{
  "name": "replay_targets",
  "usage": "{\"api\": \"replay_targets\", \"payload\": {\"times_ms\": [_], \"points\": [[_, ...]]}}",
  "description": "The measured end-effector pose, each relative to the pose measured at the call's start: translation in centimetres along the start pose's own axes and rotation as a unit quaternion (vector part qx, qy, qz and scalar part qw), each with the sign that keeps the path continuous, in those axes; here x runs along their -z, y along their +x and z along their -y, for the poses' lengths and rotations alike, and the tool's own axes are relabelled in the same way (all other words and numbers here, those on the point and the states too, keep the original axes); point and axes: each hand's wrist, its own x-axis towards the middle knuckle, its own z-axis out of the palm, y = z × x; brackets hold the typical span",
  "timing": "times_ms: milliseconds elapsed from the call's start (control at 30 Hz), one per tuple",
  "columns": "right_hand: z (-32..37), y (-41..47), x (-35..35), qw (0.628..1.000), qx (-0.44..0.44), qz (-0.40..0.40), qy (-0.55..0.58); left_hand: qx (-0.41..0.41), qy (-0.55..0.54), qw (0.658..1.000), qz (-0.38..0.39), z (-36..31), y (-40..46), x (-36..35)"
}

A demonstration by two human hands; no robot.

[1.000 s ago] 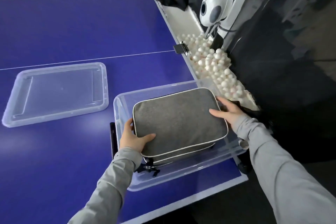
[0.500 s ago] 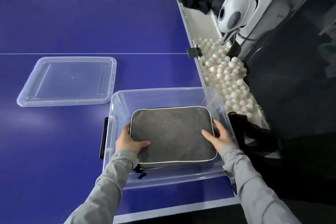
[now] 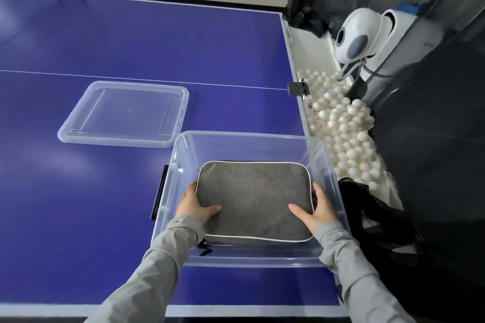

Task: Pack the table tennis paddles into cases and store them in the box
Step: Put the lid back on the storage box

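Case: I have the grey paddle case [image 3: 253, 199] lying flat inside the clear box [image 3: 183, 155], which sits at the near right corner of the table [image 3: 131, 34]. It looks level on or just above the floor of the box; I cannot tell which.
Left hand: my left hand [image 3: 195, 204] grips the case's left edge, thumb on top; its fingers are hidden down the side, so I judge them curled under the edge.
Right hand: my right hand [image 3: 313, 211] holds the right edge the same way, thumb lying on the fabric.
Handling: I judge the case light and padded, soft felt-like cloth over a fairly stiff shell with white piping, so it should keep its shape. The fabric looks grippy, not slippery.
Where to hold: the two side edges near the front corners, as now, keep it level; there is little room between case and box walls for fingers.
Contents: I cannot see whether paddles are inside.
Lid: the clear lid [image 3: 126, 113] lies flat on the table, beyond the box's left far corner, well apart from my hands.
Risk: fingers may get pinched against the wall when letting go.
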Motion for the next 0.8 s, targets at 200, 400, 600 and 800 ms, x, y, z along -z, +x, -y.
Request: {"api": "replay_targets", "payload": {"times_ms": [200,400,600,800], "points": [[3.9,0.3,0.9,0.963,0.135,-0.033,-0.23,-0.129,0.137,0.982,-0.024,-2.2,-1.3,0.7],[9.5,2.5,-1.7,0.94,0.2,-0.021,-0.275,-0.271,0.307,0.905,-0.114,-3.8,0.0,5.5],[15.2,5.6,-9.1,0.927,0.232,0.008,-0.296,-0.235,0.332,0.893,-0.19,-1.3,4.5,14.8],[20.8,9.1,-18.8,0.916,0.22,0.015,-0.336,-0.171,0.353,0.896,-0.207,4.2,11.0,25.7]]}}
